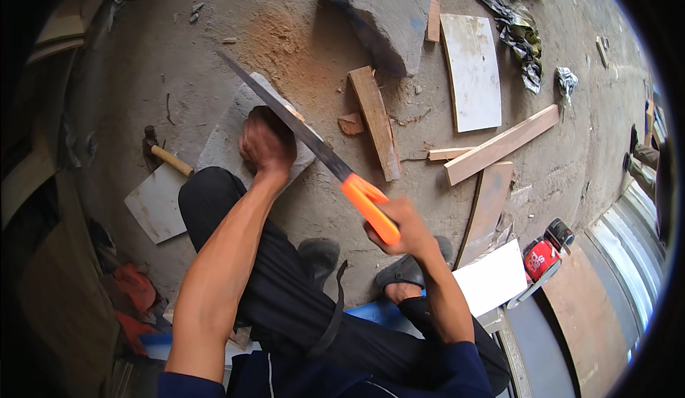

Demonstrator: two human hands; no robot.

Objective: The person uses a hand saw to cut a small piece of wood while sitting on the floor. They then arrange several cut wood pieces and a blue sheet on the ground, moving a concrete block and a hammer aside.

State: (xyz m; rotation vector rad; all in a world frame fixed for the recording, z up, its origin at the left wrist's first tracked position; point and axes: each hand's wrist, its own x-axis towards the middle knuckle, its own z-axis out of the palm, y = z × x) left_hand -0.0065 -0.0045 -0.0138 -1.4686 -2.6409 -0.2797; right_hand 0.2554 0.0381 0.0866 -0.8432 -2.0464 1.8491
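Observation:
My right hand (403, 225) grips the orange handle of a hand saw (314, 141). The dark blade slants up and left, its tip reaching past a pale grey block (227, 123) on the ground. On that block my left hand (267, 141) is closed and pressed down, close beside the blade. A small piece of light wood (295, 114) shows at the blade's far side, by my left fingers; most of it is hidden by the hand and saw. My left knee rests against the near side of the block.
Orange-brown sawdust (275, 48) lies beyond the block, near a big concrete chunk (389, 12). A hammer (168, 157) is at left. Wood offcuts (376, 123), a plank (503, 144) and a white board (471, 73) lie right. A red can (540, 259) stands lower right.

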